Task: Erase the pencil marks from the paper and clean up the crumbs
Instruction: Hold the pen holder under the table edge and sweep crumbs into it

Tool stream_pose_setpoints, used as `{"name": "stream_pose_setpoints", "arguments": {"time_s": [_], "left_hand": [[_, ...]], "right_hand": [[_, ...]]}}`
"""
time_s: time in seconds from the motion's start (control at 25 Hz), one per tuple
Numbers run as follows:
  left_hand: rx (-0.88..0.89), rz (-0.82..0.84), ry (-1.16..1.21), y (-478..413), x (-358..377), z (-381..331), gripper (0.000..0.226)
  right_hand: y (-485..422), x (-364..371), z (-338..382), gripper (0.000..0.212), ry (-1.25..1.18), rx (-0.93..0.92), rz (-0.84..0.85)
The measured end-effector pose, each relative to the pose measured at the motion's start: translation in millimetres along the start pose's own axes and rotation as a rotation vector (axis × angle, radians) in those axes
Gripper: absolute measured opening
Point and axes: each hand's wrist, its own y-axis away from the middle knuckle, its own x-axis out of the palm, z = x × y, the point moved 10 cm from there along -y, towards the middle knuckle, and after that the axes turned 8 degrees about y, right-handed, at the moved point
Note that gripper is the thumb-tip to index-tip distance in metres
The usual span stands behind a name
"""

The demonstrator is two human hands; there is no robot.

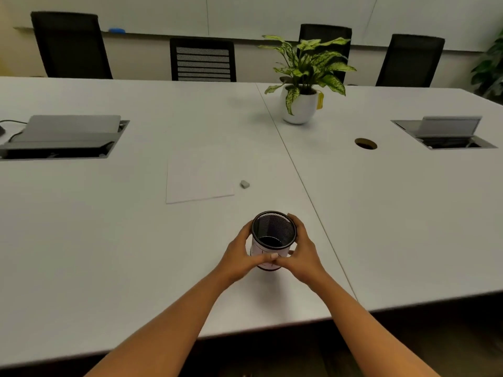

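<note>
A white sheet of paper (198, 178) lies flat on the white table (109, 240), past my hands. No pencil marks show on it at this distance. A small grey eraser (245, 184) rests on the table just right of the sheet. Nearer to me stands a black mesh cup (273, 232) with a pale lower wall. My left hand (242, 254) wraps its left side and my right hand (300, 253) its right side, fingertips meeting in front. The cup looks empty inside.
A potted plant (302, 85) stands at the back centre. Open cable boxes sit at the far left (62, 137) and far right (446, 131), with a round cable hole (365, 143) between. Black chairs (202, 59) line the far edge. A seam (299, 172) splits the tabletop.
</note>
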Motion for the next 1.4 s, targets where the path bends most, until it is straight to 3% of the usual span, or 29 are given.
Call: {"name": "stream_pose_setpoints", "arguments": {"time_s": [0.24, 0.44, 0.52, 0.68, 1.08, 1.4], "left_hand": [[-0.066, -0.271, -0.397, -91.6, -59.5, 45.1, 0.061], [-0.037, -0.389, -0.818, -147.6, -80.4, 67.9, 0.096], [-0.087, -0.425, -0.917, -164.4, -88.9, 76.3, 0.087], [-0.197, -0.502, -0.964, -186.5, -110.0, 91.1, 0.079], [-0.246, -0.508, -1.056, -189.5, -113.6, 100.7, 0.079], [-0.240, -0.504, -1.088, -190.3, -113.0, 100.0, 0.077]], "right_hand": [[-112.8, -22.1, -33.8, 0.098, -0.061, 0.096, -0.152], [-179.5, -29.3, -60.3, 0.098, -0.087, 0.128, -0.244], [-200.7, -33.6, -68.1, 0.098, -0.108, 0.133, -0.269], [-230.4, -37.6, -82.2, 0.098, -0.117, 0.145, -0.279], [-231.8, -18.5, -116.1, 0.089, -0.160, 0.177, -0.315], [-228.6, -15.5, -129.1, 0.080, 0.013, 0.231, -0.405]]}}
